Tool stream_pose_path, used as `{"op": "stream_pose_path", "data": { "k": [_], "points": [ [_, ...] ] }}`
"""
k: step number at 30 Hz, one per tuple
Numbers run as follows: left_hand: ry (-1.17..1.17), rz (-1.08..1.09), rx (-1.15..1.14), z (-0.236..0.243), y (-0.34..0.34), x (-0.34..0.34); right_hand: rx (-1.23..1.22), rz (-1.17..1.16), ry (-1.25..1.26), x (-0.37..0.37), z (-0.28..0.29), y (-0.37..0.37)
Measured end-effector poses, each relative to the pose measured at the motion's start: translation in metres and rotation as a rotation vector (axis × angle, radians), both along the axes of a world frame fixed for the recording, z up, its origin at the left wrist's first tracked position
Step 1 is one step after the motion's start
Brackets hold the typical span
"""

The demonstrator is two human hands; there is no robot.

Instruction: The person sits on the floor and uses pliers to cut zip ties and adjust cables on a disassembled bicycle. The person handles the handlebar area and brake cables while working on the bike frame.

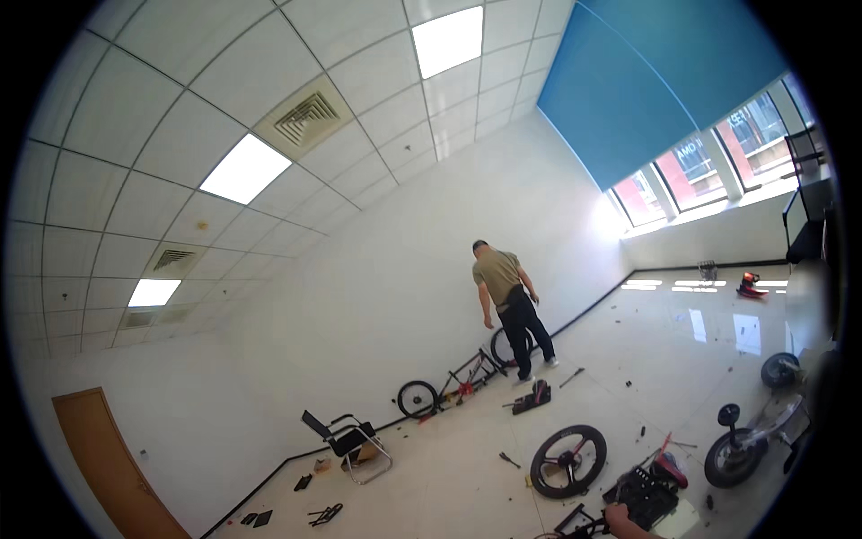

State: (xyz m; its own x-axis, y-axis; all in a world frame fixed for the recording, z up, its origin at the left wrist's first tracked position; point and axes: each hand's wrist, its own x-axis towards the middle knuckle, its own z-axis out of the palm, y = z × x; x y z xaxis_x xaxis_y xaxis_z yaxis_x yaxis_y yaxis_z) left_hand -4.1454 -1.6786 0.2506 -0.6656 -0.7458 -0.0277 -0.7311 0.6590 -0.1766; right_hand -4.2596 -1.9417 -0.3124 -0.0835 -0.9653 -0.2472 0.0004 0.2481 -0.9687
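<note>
My right hand point(618, 516) shows at the lower edge, its forearm running off to the lower right. Its fingers look curled, but what they hold is hidden. Black bicycle tubing point(575, 519) lies just left of it. Beside and beyond the hand is an open black tool case point(643, 494), with a red and black item point(669, 469) at its far side. A black wheel with red-marked spokes point(567, 462) rests on the floor farther off. My left hand is out of the picture.
Another person point(508, 301) stands by the wall near a bicycle point(462, 379). A dark toolbox point(532, 398) sits behind them. On the right is a small wheeled frame point(752, 445); on the left, a black chair point(348, 442). Small parts and tools are scattered over the floor.
</note>
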Motion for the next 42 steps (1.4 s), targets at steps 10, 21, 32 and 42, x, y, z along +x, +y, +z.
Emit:
{"op": "stream_pose_path", "data": {
  "k": [10,21,32,42],
  "points": [
    [0.007,-0.009,-0.019,-0.040,-0.014,0.021,0.254,-0.132,0.074,-0.044,0.039,0.014],
    [0.051,0.135,-0.063,-0.050,0.047,0.031,0.066,-0.108,0.364,-0.042,0.056,0.021],
    [-0.020,0.266,0.104,0.024,0.201,0.014,-0.133,-0.289,0.245,-0.025,0.063,0.027],
    [1.041,0.960,-0.519,-0.197,0.148,0.113,0.493,-0.354,-0.681,-0.066,0.005,0.007]
  ]
}}
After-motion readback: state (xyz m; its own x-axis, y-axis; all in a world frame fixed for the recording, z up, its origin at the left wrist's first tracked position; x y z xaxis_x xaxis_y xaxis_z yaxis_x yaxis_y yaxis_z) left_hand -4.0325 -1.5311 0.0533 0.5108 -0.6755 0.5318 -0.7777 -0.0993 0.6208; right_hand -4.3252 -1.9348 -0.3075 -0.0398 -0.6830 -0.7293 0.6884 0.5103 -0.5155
